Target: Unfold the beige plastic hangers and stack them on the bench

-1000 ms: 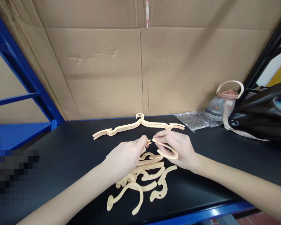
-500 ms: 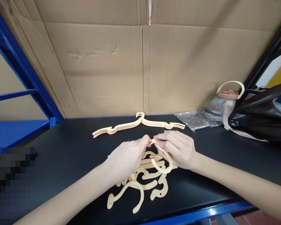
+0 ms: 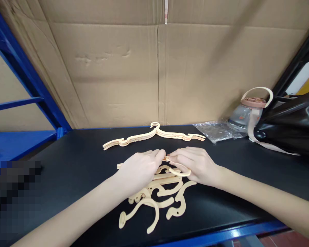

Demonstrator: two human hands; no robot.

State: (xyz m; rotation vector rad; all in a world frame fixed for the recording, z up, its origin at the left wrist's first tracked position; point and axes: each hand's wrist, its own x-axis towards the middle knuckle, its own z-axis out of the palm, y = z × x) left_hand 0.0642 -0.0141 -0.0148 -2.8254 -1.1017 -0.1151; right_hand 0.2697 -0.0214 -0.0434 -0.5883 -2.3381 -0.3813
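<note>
Cream-coloured hanger parts are in both hands at the middle of the table. My left hand (image 3: 141, 168) is closed on a hanger arm (image 3: 119, 166), whose end sticks out behind the knuckles. Pinched in my right hand (image 3: 197, 166) is a curved hanger hook (image 3: 181, 174). The two pieces meet between my fingertips; the joint is mostly covered by my fingers. Below my hands lies a loose pile of hanger arms (image 3: 170, 188), with another hook (image 3: 156, 216) at its near side.
A stack of assembled hangers (image 3: 157, 134) lies farther back, before a cardboard wall (image 3: 113, 75). To the right are a crinkled clear plastic bag (image 3: 213, 132), a water bottle with a strap (image 3: 242, 115) and a black bag (image 3: 288, 127). Blue frame posts (image 3: 33, 72) stand left.
The hook in my right hand has tipped, so its curve now looks flatter and sits higher. My hands stay together, slightly lower. The view has shifted a little.
</note>
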